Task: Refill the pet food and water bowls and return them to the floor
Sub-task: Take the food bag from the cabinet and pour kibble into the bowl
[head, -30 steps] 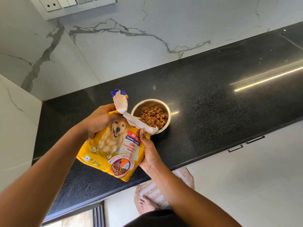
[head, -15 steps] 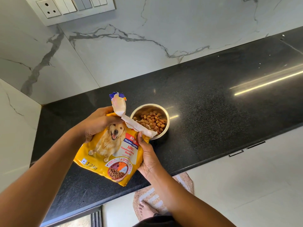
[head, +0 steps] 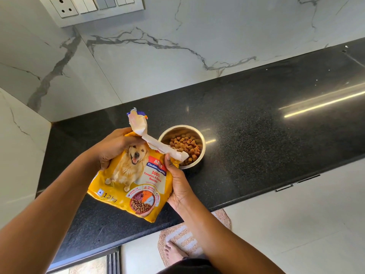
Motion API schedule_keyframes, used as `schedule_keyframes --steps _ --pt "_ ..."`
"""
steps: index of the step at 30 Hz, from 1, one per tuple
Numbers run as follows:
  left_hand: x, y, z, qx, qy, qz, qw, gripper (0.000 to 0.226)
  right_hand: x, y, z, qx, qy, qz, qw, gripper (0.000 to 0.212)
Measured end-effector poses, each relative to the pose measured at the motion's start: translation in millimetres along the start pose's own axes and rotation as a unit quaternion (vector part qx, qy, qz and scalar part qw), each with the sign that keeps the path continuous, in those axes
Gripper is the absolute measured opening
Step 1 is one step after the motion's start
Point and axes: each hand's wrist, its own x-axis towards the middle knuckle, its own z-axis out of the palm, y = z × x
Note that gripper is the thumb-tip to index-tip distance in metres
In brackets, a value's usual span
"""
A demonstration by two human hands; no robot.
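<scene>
A yellow dog food bag (head: 130,180) with a dog picture is held over the black counter, its torn top folded over as a white flap toward the bowl. My left hand (head: 114,147) grips the bag's upper left edge. My right hand (head: 177,184) grips its right side, thumb near the flap's end. Just right of the bag, a steel bowl (head: 200,139) stands on the counter, holding brown kibble (head: 185,145). The flap covers part of the bowl's near rim. No water bowl is in view.
The black granite counter (head: 256,135) runs from the left corner to the right, backed by marble wall. A switch plate (head: 94,6) is on the wall at the top. Below the counter edge are white cabinet fronts, a floor mat (head: 183,238) and my bare foot.
The bag has been tipped back slightly from the bowl and its top flap stays folded. Both hands keep their grip. The view has shifted a little downward.
</scene>
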Motion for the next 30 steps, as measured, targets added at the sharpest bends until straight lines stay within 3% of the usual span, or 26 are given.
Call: schedule_keyframes --steps 5,10,30 --pt "4 1 -1 -0.018 0.001 -0.001 1.0 0.035 4 -10 1 -0.01 0.012 0.002 1.0 0.078" --pt "9 0 -1 -0.025 -0.005 -0.006 1.0 0.034 1 -11 -5 0.002 0.014 0.008 1.0 0.062" --pt "2 -12 -1 -0.037 -0.006 0.001 0.999 0.035 0 -3 -6 -0.004 -0.008 -0.014 1.0 0.084"
